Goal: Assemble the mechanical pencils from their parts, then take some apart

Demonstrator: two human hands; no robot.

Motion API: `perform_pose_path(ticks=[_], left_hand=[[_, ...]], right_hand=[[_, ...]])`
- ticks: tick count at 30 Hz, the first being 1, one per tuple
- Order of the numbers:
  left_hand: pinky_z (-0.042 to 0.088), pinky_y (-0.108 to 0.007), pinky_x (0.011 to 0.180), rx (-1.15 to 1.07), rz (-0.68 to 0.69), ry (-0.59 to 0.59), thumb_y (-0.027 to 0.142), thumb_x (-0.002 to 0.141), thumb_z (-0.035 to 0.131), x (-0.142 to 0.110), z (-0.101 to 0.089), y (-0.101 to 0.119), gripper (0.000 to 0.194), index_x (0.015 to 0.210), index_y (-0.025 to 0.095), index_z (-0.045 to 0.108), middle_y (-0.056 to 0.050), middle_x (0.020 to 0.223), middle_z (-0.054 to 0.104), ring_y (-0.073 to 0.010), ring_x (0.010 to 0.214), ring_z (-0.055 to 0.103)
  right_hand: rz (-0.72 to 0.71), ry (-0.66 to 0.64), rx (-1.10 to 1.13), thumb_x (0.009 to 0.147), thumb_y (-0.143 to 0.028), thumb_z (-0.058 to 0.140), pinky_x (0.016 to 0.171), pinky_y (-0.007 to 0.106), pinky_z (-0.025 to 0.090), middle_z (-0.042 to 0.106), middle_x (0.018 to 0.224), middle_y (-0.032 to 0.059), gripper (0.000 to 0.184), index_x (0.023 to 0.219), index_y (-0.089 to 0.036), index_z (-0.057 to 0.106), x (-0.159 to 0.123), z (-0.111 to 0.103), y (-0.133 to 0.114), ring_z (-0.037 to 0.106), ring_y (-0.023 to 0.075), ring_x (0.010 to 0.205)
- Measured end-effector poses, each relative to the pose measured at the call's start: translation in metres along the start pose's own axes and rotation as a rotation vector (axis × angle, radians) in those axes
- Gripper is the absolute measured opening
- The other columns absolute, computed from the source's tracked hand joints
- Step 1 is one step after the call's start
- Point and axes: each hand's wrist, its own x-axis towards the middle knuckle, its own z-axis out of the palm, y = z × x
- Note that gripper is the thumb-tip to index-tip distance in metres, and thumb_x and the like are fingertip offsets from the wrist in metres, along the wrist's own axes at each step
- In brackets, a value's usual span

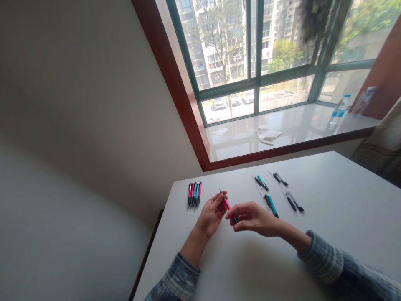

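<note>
A pink and black pen point(226, 202) slants between my two hands above the white table point(250, 259). My left hand point(211, 215) pinches its upper end between thumb and fingers. The fingers of my right hand point(255, 219) curl round the black lower end, which they partly cover. Left of my hands, several pink, teal and black pens point(194, 195) lie side by side in a row. To the right are groups of pen parts: a teal barrel point(273, 205) with black pieces, another teal barrel point(262, 182), a clear barrel point(290, 195), a black grip point(291, 204) and thin refills.
A window with a red-brown frame point(175, 83) rises behind the table. On its sill point(238, 142) lie a crumpled wrapper point(267, 136) and a flat paper point(221, 131); a water bottle point(341, 109) stands at the right. A curtain point(380, 146) hangs at the far right.
</note>
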Motion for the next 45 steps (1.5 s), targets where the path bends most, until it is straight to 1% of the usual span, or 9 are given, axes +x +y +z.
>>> perform_pose_path(ticks=[4,8,18,22,26,30,35,41,45], left_hand=[[0.055,-0.022,0.068,-0.015,0.037,0.029,0.033,0.081,0.084,-0.001,0.002,0.001,0.03,0.103,0.014,0.076,-0.005,0.089,0.07,-0.0096,0.07,0.063],[0.055,-0.021,0.069,-0.019,0.035,0.031,0.031,0.082,0.084,-0.001,0.002,0.0,0.029,0.105,0.014,0.076,-0.006,0.092,0.071,-0.0096,0.072,0.063],[0.052,-0.023,0.071,0.062,0.039,0.048,0.035,0.08,0.084,0.0,0.004,0.0,0.041,0.112,0.014,0.072,-0.003,0.087,0.068,-0.0096,0.07,0.061],[0.051,-0.026,0.073,0.316,0.123,0.166,0.038,0.082,0.08,0.001,0.004,-0.003,0.048,0.123,0.018,0.064,-0.004,0.093,0.069,-0.0109,0.072,0.061],[0.052,-0.029,0.077,0.813,0.455,0.29,0.037,0.087,0.073,-0.002,0.005,-0.004,0.037,0.12,0.021,0.066,-0.007,0.111,0.069,-0.0154,0.084,0.063],[0.052,-0.03,0.079,1.082,0.66,0.154,0.031,0.091,0.068,-0.009,0.011,-0.002,0.027,0.117,0.026,0.071,-0.007,0.122,0.069,-0.0188,0.097,0.064],[0.053,-0.03,0.079,1.142,0.556,-0.08,0.031,0.095,0.064,-0.013,0.017,-0.002,0.02,0.107,0.023,0.077,-0.005,0.101,0.077,-0.017,0.084,0.067],[0.055,-0.03,0.079,1.174,0.506,-0.135,0.032,0.09,0.071,-0.016,0.02,0.0,0.023,0.109,0.022,0.078,-0.005,0.1,0.079,-0.0175,0.083,0.068],[0.056,-0.029,0.08,1.188,0.504,-0.121,0.029,0.092,0.067,-0.016,0.019,-0.001,0.027,0.117,0.025,0.076,-0.004,0.102,0.079,-0.0169,0.083,0.07]], right_hand=[[-0.048,0.029,-0.091,0.089,-0.032,0.076,0.083,0.032,0.053,0.074,0.095,0.0051,0.021,0.103,-0.018,0.077,-0.001,0.002,-0.002,0.066,0.0169,0.084],[-0.057,0.008,-0.102,0.084,-0.032,0.08,0.084,0.032,0.054,0.074,0.098,0.0055,0.022,0.101,-0.018,0.076,-0.001,0.002,-0.002,0.069,0.0189,0.088],[-0.109,0.093,-0.144,0.089,-0.04,0.074,0.081,0.031,0.051,0.071,0.096,0.0061,0.024,0.095,-0.017,0.073,-0.001,-0.001,-0.003,0.064,0.0194,0.09],[-0.14,0.26,-0.105,0.09,-0.04,0.074,0.075,0.028,0.048,0.068,0.095,0.0044,0.026,0.102,-0.018,0.073,0.001,-0.006,0.0,0.06,0.0164,0.085],[-0.172,0.431,-0.047,0.093,-0.047,0.068,0.064,0.027,0.042,0.059,0.073,-0.0002,0.037,0.113,-0.016,0.073,0.004,-0.017,0.008,0.051,0.0135,0.068],[-0.173,0.52,0.011,0.096,-0.052,0.061,0.061,0.028,0.037,0.051,0.063,-0.0023,0.043,0.112,-0.014,0.072,0.007,-0.023,0.012,0.045,0.0129,0.062],[-0.153,0.548,-0.035,0.097,-0.054,0.057,0.06,0.028,0.035,0.048,0.062,-0.0027,0.044,0.111,-0.014,0.071,0.006,-0.026,0.013,0.043,0.0134,0.061],[-0.173,0.517,-0.067,0.099,-0.053,0.053,0.059,0.027,0.036,0.046,0.062,-0.0031,0.042,0.107,-0.015,0.069,0.005,-0.026,0.014,0.043,0.0133,0.061],[-0.152,0.535,-0.032,0.098,-0.053,0.054,0.06,0.028,0.038,0.047,0.065,-0.0039,0.044,0.119,-0.016,0.064,0.008,-0.027,0.018,0.044,0.0137,0.062]])
